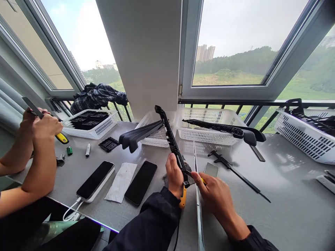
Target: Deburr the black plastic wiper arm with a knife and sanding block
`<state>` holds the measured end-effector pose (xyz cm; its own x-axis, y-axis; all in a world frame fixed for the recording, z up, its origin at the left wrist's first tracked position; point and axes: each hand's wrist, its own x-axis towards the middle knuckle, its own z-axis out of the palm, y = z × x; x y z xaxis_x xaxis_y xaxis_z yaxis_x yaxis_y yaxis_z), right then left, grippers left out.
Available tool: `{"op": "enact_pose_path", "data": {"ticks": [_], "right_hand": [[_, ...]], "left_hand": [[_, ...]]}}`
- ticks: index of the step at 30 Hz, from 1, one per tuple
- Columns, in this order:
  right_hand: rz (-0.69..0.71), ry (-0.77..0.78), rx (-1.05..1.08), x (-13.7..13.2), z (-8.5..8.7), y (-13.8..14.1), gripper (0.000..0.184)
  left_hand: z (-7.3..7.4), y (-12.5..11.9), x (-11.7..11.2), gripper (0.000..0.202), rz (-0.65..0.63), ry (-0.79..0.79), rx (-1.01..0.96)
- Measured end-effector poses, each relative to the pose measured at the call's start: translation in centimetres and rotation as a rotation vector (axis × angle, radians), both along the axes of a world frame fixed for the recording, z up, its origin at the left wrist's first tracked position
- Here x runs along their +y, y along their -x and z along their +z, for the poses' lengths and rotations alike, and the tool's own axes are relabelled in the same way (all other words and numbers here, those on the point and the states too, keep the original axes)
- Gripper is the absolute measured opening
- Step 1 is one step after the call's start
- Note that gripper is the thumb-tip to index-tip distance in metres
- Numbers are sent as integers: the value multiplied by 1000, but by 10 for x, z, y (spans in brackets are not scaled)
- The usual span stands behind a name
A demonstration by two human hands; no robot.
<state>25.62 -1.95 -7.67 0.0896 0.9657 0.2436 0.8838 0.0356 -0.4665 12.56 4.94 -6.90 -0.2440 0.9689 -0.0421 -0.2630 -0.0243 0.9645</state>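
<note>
My left hand (175,174) is wrapped around the lower part of a long black plastic strip (171,141), ribbed along its length, which points up and away from me. In my right hand (216,195) is a yellow-handled tool (203,181), mostly hidden by the fingers. Its thin dark blade meets the strip's near end, between my two hands. An orange-and-black object (182,200) lies beneath my left wrist, partly covered. Close to my right hand, a long shiny metal bar (198,205) runs toward me across the table.
White baskets (209,136) line the back, with black plastic parts (217,127) across them. A caliper (235,170) lies right; two phones (140,182) (95,179) and a paper sheet (120,183) lie left. A co-worker's hands (45,123) grip a yellow-and-black-handled tool (62,138) at far left.
</note>
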Motion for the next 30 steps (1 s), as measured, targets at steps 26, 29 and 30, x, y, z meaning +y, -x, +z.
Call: {"op": "enact_pose_path", "data": {"ticks": [26,29,30], "right_hand": [[120,-111,166,-4,11,-2,80],[130,-119,187,-5,11,-2,78],[122,-122,190,-5,11,-3,77]], "left_hand": [[24,10,7,62,-62,-81,78],[23,12,11,55,-23,-126,121],[23,13,11,54,-31,-139,126]]}}
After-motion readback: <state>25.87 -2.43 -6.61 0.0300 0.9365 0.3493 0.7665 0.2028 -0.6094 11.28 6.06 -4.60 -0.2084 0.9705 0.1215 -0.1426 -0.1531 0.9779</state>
